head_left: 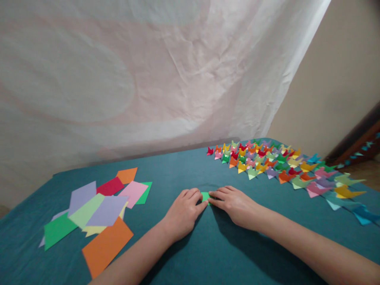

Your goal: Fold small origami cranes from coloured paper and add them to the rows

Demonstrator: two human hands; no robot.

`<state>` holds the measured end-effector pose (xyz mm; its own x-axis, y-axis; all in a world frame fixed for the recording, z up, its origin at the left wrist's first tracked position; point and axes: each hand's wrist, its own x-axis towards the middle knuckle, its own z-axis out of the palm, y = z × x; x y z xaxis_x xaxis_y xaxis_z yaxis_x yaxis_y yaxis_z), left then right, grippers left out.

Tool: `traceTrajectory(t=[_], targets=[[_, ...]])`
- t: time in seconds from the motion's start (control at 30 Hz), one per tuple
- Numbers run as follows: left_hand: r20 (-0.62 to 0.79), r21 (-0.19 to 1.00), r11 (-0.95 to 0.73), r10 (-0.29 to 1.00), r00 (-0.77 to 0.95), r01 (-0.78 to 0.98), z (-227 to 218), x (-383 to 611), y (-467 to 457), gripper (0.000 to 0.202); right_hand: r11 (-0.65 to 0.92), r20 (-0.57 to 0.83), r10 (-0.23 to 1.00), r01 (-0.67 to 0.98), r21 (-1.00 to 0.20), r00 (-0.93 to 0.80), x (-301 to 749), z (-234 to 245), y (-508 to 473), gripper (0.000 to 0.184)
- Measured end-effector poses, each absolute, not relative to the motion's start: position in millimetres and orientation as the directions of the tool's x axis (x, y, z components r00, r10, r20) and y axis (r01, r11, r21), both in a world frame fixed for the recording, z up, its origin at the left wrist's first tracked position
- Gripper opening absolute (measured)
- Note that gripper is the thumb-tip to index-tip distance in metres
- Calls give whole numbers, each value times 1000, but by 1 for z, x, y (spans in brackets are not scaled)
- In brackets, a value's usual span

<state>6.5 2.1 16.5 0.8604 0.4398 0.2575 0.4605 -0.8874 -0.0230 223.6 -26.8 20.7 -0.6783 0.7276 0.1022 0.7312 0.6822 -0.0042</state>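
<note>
A small piece of green paper (205, 197) lies on the teal tablecloth in front of me, between my two hands. My left hand (185, 211) covers its left side, with curled fingers and the thumb tip pressed to its lower edge. From the other side, my right hand (234, 206) grips the paper's right edge with thumb and fingertips close together. Only a narrow strip of the green shows, so I cannot tell how it is folded.
Loose coloured paper sheets (108, 209) overlap at the left, an orange sheet (107, 246) beside my left forearm. Many folded paper birds (252, 158) stand in rows at the right. A pale curtain (178, 79) hangs behind the teal-covered table (166, 166).
</note>
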Motion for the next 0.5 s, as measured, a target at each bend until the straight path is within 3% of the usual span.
traceTrajectory(t=[0.5], targets=[[254, -28, -894, 426, 868, 447, 21, 7, -2, 29, 666, 76, 744, 746, 6, -664, 221, 25, -25, 33]])
